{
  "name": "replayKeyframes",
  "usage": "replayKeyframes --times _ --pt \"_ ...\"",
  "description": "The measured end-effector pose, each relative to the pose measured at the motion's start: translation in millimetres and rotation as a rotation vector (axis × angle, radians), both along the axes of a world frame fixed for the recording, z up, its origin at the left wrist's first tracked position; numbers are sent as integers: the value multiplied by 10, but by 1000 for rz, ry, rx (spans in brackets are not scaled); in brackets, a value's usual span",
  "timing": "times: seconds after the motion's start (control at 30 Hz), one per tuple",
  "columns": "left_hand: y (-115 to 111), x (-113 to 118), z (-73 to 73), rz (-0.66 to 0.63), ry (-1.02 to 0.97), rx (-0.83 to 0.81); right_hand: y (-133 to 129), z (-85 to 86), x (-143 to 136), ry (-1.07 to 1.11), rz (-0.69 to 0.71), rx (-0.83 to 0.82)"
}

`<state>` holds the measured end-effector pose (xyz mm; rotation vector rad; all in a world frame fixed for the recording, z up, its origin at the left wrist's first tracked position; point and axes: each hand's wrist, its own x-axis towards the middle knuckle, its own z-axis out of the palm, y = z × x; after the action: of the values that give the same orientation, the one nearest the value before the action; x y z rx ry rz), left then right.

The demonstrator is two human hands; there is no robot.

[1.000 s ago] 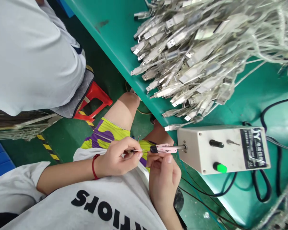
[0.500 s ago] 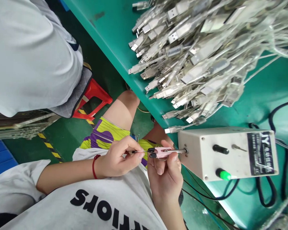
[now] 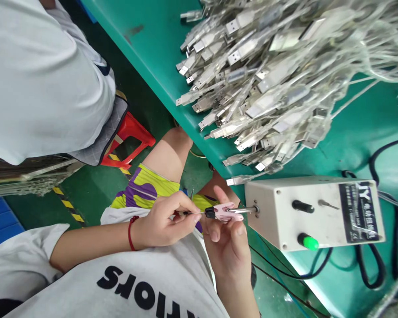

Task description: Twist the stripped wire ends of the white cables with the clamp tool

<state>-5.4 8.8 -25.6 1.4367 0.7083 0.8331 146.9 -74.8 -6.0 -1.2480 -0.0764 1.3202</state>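
My left hand (image 3: pixel 170 218), with a red cord bracelet (image 3: pixel 132 232) on its wrist, pinches the end of a thin wire (image 3: pixel 195 213) between thumb and fingertips. The wire runs to the black-tipped jaws of a pink clip (image 3: pixel 223 212), which look closed on it. This clip sits at the end of a metal shaft (image 3: pixel 250 210) coming out of a beige machine box (image 3: pixel 267 216). Palm up beneath the clip is my right hand (image 3: pixel 227 245), its thumb and fingers apart, one finger raised behind the clip. Some right-hand fingers are partly hidden by the clip.
A big heap of clear USB cables (image 3: pixel 252 88) covers much of the green table (image 3: pixel 146 48). Black cords (image 3: pixel 373 265) lie around the box, which has a lit green switch (image 3: pixel 310 242). Another person in a white shirt (image 3: pixel 46 88) sits beside a red stool (image 3: pixel 129 137).
My right thumb and fingers have come off the clip's handles and spread apart. The clip has turned somewhat on its shaft, its handles now spread. My left hand has barely moved.
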Motion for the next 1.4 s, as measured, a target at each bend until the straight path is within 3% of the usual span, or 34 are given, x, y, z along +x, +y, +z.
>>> replayKeyframes --times 0.13,0.27,0.43,0.7,0.93,1.13,1.4 --pt "-22 -17 -10 7 -15 -33 -136 -72 -34 59 107 16" --pt "-68 -53 -24 23 3 -71 -232 -119 -77 8 157 -87" --pt "-117 -104 11 52 -29 -6 -220 11 -133 4 156 -102" --pt "-98 -138 138 1 -49 228 -158 212 -248 43 113 -50" --pt "-91 -152 129 -33 -47 257 -142 213 -259 89 94 -46" --pt "-96 -186 41 -118 -183 181 -137 198 -247 127 102 -14" --pt "-39 -161 59 -78 -114 270 -127 136 -225 89 118 -11"
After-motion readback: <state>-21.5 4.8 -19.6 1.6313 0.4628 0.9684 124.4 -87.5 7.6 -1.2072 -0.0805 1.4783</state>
